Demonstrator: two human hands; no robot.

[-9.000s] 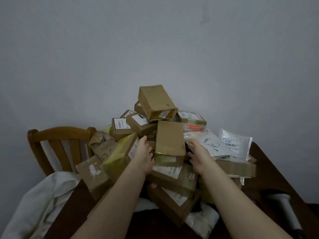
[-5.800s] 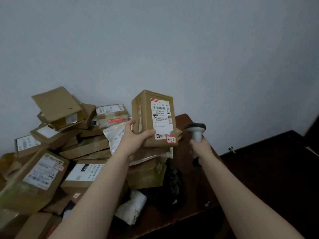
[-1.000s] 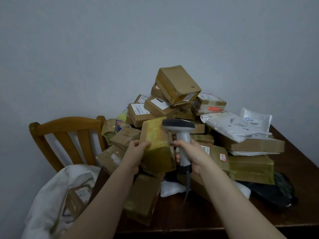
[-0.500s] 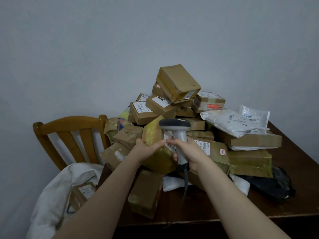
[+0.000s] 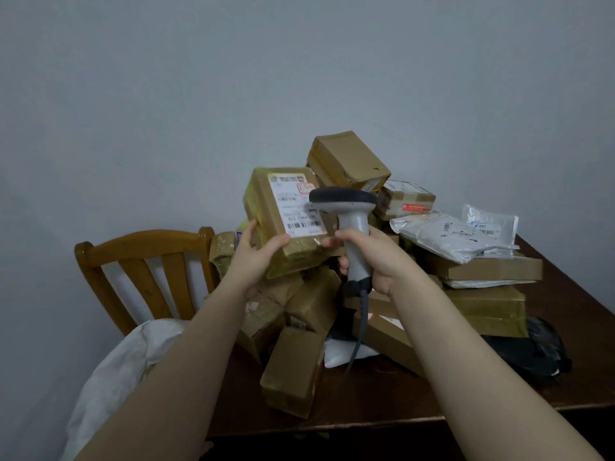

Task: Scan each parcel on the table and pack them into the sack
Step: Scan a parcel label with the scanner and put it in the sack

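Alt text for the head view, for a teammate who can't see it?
The left hand holds a taped cardboard parcel, label facing the camera, while the right hand grips a grey scanner beside it. Behind, a parcel heap tops a dark table; a white sack lies lower left.

Dim, flat light, bluish cast. Soft shadows under parcel pile (image 5: 366,294). Slight overall softness, label (image 5: 299,207) text unreadable. Wide-angle bowing at edges.

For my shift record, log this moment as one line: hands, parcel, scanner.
step: scanning | left hand: holds taped parcel, shipping label toward camera | right hand: grips barcode scanner at label | white sack: beside wooden chair
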